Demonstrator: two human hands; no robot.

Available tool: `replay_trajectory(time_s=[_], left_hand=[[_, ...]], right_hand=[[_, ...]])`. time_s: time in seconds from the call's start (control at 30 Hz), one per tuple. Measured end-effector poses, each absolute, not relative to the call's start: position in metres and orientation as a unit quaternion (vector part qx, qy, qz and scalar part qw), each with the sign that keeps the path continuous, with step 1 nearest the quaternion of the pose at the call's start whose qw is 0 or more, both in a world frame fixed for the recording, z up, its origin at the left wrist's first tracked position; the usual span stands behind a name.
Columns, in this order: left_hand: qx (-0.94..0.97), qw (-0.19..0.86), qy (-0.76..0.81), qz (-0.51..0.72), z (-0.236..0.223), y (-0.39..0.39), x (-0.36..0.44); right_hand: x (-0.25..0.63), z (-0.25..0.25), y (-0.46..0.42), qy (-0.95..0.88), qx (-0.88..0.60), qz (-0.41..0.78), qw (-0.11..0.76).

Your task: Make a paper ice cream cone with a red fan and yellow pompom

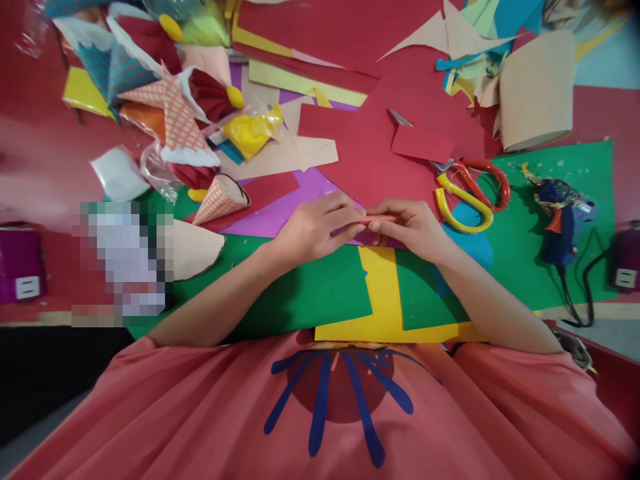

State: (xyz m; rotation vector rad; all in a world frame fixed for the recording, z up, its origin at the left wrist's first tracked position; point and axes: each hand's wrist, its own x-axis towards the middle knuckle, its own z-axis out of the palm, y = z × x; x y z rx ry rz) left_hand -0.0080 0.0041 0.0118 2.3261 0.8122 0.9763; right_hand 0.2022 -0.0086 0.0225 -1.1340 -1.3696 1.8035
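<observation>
A thin orange-red strip (381,218), perhaps folded or rolled paper, is held level between my two hands. My left hand (317,225) pinches its left end with the fingertips. At the other end, the fingers and thumb of my right hand (414,225) close on the strip. Purple paper (313,200) and green sheets (310,287) lie beneath my hands. Just beyond my right hand are scissors (463,195) with red and yellow handles, their blades partly covered by a small red paper piece (423,141).
A blue glue gun (565,230) with a black cord lies at the right. Patterned paper cones (220,199), a star shape (173,100) and yellow packets (253,133) crowd the left. A beige cylinder (537,90) and paper scraps (480,33) sit at the back right.
</observation>
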Motion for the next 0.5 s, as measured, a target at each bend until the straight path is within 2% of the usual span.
replay_trajectory(time_s=[0.17, 0.5], left_hand=[[0.864, 0.226, 0.297, 0.337, 0.0115, 0.0024, -0.0056], [0.871, 0.167, 0.265, 0.378, 0.0105, 0.0042, -0.0048]], right_hand=[[0.1974, 0.0238, -0.0112, -0.486, -0.431, 0.690, 0.321], [0.1927, 0.0265, -0.0135, -0.480, -0.438, 0.682, 0.335]])
